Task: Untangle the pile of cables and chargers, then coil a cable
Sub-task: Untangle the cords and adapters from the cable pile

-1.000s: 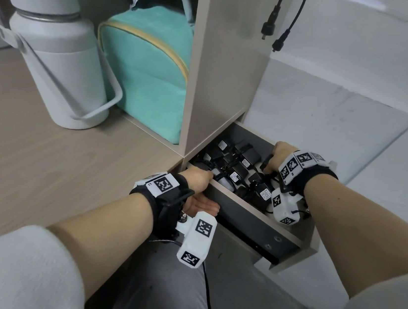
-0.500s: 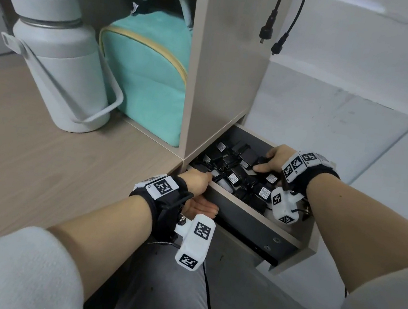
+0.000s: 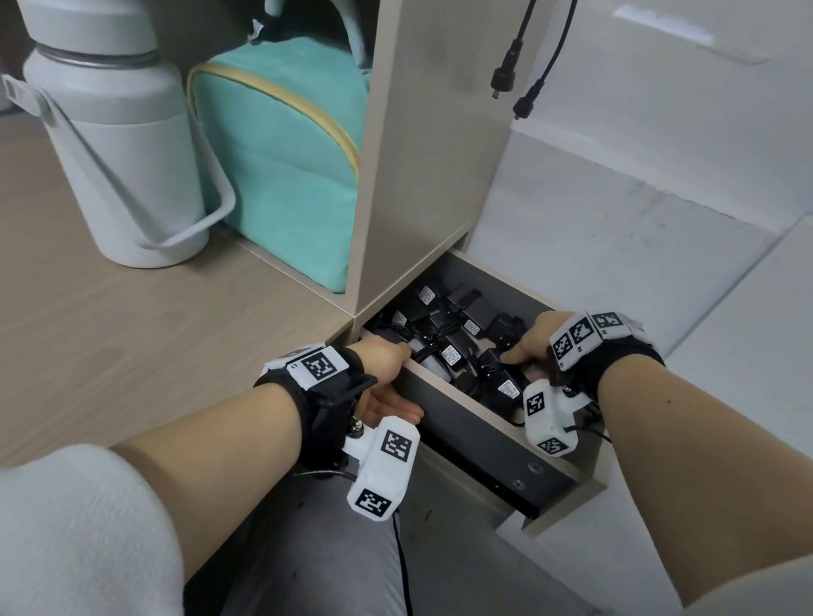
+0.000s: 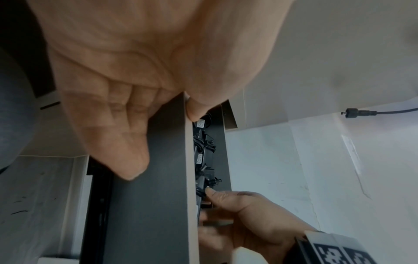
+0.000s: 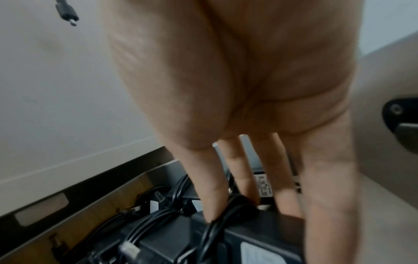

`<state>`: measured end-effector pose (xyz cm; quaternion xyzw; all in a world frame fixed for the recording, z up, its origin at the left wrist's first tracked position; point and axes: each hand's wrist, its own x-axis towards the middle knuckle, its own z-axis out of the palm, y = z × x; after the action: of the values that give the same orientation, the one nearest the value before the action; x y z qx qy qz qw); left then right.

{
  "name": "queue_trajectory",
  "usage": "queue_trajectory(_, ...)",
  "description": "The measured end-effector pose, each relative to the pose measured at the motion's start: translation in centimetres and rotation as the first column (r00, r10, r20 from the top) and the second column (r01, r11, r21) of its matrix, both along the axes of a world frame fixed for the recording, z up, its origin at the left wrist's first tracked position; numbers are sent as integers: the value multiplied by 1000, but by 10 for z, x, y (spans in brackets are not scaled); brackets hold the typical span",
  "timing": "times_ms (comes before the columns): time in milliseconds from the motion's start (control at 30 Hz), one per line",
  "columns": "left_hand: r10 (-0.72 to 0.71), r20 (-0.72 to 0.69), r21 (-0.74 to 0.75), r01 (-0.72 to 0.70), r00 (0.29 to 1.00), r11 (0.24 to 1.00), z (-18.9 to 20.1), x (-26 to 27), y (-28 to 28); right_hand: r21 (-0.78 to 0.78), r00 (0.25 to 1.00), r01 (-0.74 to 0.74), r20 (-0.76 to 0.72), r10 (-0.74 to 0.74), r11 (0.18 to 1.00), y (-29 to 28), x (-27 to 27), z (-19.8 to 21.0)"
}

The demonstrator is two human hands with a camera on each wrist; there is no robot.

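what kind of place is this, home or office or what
Probably a home or dorm desk nook, though I can't be sure: a large white insulated bottle and a teal fabric bag sit on the light wood desk, beside an open drawer of black chargers.

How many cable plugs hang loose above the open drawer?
2. The first plug hangs in front of the cabinet side panel; the second plug hangs right of it, slightly lower. Both are above the drawer. Others may hang out of frame.

Black chargers [image 3: 457, 337] — white labels; teal bag [image 3: 277, 177]; white jug [image 3: 109, 113].
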<state>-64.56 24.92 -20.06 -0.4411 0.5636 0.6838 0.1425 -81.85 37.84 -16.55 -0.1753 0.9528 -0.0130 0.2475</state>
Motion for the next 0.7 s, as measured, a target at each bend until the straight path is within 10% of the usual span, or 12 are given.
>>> queue_trajectory(700, 11, -25, -33, -11, 1000, 999, -6, -2, -4, -154, 1000, -12, 22, 16, 988, -8, 2, 9)
